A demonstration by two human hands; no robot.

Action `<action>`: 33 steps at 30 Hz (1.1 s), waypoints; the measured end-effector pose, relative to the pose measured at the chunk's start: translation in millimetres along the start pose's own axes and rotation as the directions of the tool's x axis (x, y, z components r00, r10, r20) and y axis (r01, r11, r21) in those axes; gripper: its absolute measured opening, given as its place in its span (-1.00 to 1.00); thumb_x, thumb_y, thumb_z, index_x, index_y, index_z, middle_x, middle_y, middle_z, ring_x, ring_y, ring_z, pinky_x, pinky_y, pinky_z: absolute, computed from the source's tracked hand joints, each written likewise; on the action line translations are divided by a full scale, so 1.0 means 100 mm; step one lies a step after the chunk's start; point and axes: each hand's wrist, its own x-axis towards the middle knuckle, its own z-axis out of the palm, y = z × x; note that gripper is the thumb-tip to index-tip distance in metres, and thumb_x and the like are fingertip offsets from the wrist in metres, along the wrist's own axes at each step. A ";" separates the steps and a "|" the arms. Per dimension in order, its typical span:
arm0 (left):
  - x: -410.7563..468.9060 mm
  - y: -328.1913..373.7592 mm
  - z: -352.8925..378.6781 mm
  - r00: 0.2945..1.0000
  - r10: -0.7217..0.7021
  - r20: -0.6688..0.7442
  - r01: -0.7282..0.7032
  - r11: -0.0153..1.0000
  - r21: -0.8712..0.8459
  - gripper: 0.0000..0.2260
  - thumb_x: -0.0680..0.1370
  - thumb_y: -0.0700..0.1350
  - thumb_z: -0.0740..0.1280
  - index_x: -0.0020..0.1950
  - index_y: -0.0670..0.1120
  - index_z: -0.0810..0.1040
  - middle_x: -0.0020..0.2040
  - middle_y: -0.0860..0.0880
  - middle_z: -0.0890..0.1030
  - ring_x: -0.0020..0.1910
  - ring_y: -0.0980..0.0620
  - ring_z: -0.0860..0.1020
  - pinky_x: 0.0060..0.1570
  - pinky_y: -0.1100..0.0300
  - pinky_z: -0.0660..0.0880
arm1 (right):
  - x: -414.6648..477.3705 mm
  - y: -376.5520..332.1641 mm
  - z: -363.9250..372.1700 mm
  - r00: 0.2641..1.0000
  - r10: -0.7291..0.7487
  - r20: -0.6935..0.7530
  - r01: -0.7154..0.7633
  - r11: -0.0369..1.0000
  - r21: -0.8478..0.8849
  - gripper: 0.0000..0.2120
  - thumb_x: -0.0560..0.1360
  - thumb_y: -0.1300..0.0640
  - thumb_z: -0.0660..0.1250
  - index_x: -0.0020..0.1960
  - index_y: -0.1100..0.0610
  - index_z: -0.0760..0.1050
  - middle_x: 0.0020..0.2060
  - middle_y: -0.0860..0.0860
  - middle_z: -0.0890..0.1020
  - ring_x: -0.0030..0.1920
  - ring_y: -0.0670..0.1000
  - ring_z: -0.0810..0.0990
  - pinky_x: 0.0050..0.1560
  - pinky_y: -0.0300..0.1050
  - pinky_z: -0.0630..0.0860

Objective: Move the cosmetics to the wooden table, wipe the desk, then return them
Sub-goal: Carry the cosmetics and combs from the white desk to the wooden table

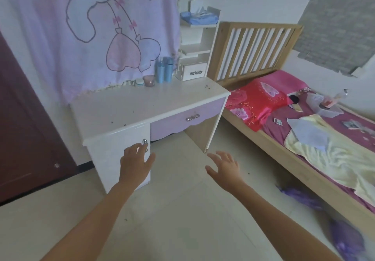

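Your left hand (135, 160) reaches out at lower centre of the frame, fingers loosely spread and holding nothing, its fingertips in front of the white cabinet door (121, 155) near the small metal handle (145, 142). Whether they touch the door you cannot tell. Your right hand (224, 166) is extended beside it, a little right of centre, palm turned down, fingers fanned apart and empty, over the pale tiled floor (182, 210).

The cosmetics sit at the back edge of the worktop (142, 102), above centre of the frame, against the pink cartoon curtain (91, 27). Two tall blue bottles (164, 70) stand upright and close together; just left of them is a low pink jar (149, 80), and left of that a smaller jar with a white lid (139, 82). All are well apart from both hands. The worktop surface carries scattered dark specks, thickest toward its front left and near its right rear corner.

Right of the bottles, a small white drawer unit (194, 71) with a bow-shaped pull stands on the worktop, with open shelves rising above it and a blue tissue pack (199, 18) on top. Below the worktop a lilac drawer (188, 116) bears another bow pull.

On the right of the frame a wooden bed (253, 47) holds a red patterned pillow (255, 102) and a pale yellow blanket (334, 159). A dark red door (24, 129) fills the left edge.
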 end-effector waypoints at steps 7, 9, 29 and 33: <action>1.23 0.31 0.47 1.000 0.013 -0.028 -0.011 0.999 0.049 -0.61 0.58 -0.01 0.19 0.37 -0.13 0.37 0.39 -0.14 0.36 0.39 -0.12 0.23 0.30 0.01 0.24 | 1.36 0.48 -0.08 0.996 -0.082 -0.028 0.081 0.996 -0.031 -0.55 0.54 -0.09 0.17 0.41 -0.06 0.25 0.39 -0.01 0.28 0.41 -0.01 0.17 0.33 -0.06 0.15; 1.62 0.40 0.58 0.998 -0.018 -0.056 0.021 0.998 0.055 -0.61 0.58 0.00 0.18 0.38 -0.12 0.36 0.39 -0.13 0.35 0.40 -0.11 0.22 0.32 0.01 0.22 | 1.84 0.59 -0.14 0.992 -0.119 -0.046 0.119 0.993 -0.008 -0.55 0.54 -0.08 0.18 0.41 -0.06 0.25 0.39 0.00 0.30 0.41 0.00 0.18 0.34 -0.06 0.14; 4.20 -0.46 0.51 0.892 -0.383 -0.239 0.410 0.909 0.076 -0.55 0.57 0.11 0.15 0.38 -0.11 0.36 0.37 -0.12 0.37 0.36 -0.11 0.27 0.26 0.00 0.29 | 5.47 -0.89 0.22 0.802 -0.584 0.128 0.585 0.810 0.030 -0.54 0.57 -0.04 0.13 0.44 -0.02 0.20 0.45 0.03 0.22 0.45 -0.01 0.13 0.35 -0.02 0.19; 4.72 -0.62 0.51 0.934 -0.326 -0.149 0.342 0.934 0.099 -0.16 0.31 0.32 -0.21 0.40 -0.11 0.33 0.38 -0.12 0.36 0.37 -0.07 0.28 0.26 0.07 0.31 | 5.99 -1.14 0.30 0.829 -0.527 0.187 0.532 0.846 0.025 -0.53 0.57 -0.05 0.12 0.45 -0.03 0.17 0.47 0.02 0.18 0.45 -0.01 0.12 0.36 -0.05 0.17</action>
